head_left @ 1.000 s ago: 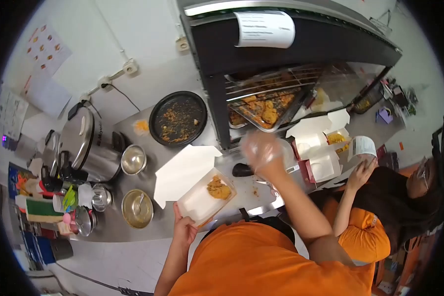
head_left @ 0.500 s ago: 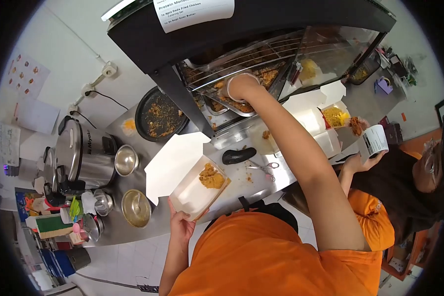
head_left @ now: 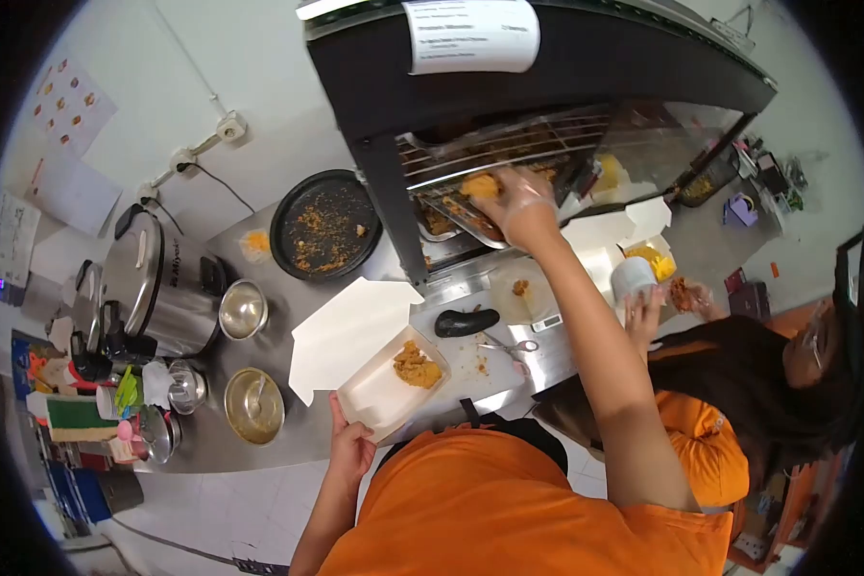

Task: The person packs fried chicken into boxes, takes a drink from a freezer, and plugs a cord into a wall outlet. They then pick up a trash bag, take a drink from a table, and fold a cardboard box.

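Observation:
My left hand (head_left: 349, 449) grips the near corner of an open white takeaway box (head_left: 384, 392) with its lid flipped back; one piece of fried chicken (head_left: 416, 365) lies inside. My right hand (head_left: 520, 205), in a clear plastic glove, is at the mouth of the black warming cabinet (head_left: 547, 67) and pinches a golden fried piece (head_left: 480, 184) just in front of the tray of fried chicken (head_left: 461, 213) on the wire rack.
A dirty black round pan (head_left: 324, 224), a rice cooker (head_left: 154, 283) and metal bowls (head_left: 253, 405) stand on the steel counter at left. Scissors (head_left: 509, 344) and a black object (head_left: 465, 322) lie near the box. A person in orange at right holds a white cup (head_left: 634, 278) beside open boxes.
My right hand has come out of the cabinet's rack holding a fried piece. The other person has brought the cup in closer to the counter. The box stays put.

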{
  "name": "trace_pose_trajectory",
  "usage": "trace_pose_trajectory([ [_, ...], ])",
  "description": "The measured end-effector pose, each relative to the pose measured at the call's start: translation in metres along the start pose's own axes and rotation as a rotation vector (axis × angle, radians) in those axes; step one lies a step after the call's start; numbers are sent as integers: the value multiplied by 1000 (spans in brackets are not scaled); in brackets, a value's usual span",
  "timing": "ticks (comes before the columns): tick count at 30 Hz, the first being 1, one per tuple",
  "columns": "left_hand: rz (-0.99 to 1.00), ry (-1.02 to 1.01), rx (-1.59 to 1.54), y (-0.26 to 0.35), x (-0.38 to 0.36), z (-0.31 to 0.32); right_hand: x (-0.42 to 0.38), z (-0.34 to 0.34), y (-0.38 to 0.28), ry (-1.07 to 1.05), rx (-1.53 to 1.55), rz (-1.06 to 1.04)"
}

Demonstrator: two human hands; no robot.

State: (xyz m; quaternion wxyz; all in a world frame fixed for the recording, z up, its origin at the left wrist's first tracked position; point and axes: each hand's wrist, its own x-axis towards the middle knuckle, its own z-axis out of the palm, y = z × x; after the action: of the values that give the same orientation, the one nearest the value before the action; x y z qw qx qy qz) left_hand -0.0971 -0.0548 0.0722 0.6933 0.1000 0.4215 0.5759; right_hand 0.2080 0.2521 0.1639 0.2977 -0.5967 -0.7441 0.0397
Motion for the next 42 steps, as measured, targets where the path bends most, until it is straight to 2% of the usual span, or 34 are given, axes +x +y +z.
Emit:
trace_pose_trajectory([
  [2,-20,-5,32,-3,4,-7,23,5,-6,-234,-163,117],
  [3,-22,0,56,-4,5,-10,27,3,-12,-236,-163,138],
  [5,-23,7,59,-4,3,-7,34,-1,-17,-471,-133,99],
  [6,-9,17,53,-4,2,-7,32,6,-7,-430,-148,-9],
  [9,4,77,25,-7,-5,-11,41,-5,12,-405,-199,4],
  [10,5,81,26,-6,-8,-12,45,-2,17,-348,-350,106],
  [11,9,66,39,-5,-10,-12,51,-1,19,-347,-347,104],
  [13,16,50,59,-6,-12,-14,63,2,24,-168,-418,160],
  [14,19,82,50,-8,-13,-18,77,16,40,-265,-555,99],
  [15,20,115,43,-8,-14,-19,86,32,52,-263,-549,104],
  [17,23,118,56,-6,-15,-16,95,46,58,44,-445,4],
  [18,24,122,60,-6,-16,-15,98,42,57,44,-442,9],
  [20,25,128,57,-7,-16,-20,106,31,52,-170,-327,199],
  [21,28,127,45,-8,-14,-19,109,46,64,-167,-329,197],
  [23,30,107,41,-8,-13,-12,111,72,86,-110,-494,175],
  [24,38,95,42,-7,-12,-9,104,58,73,-105,-499,169],
  [26,37,81,39,-8,-9,-12,82,38,49,94,-431,143],
  [27,28,65,45,-8,-8,-15,86,42,52,93,-432,139],
  [29,15,64,54,-9,-3,-18,94,45,57,-317,-441,141],
  [33,7,88,49,-5,-3,-14,86,39,53,-380,-373,173],
  [36,21,42,19,-4,-2,-16,53,32,51,-386,-443,97],
  [38,21,34,7,-4,-2,-18,23,32,51,212,-148,111],
  [42,11,16,-1,-2,0,-13,-15,-9,31,326,3,116],
])
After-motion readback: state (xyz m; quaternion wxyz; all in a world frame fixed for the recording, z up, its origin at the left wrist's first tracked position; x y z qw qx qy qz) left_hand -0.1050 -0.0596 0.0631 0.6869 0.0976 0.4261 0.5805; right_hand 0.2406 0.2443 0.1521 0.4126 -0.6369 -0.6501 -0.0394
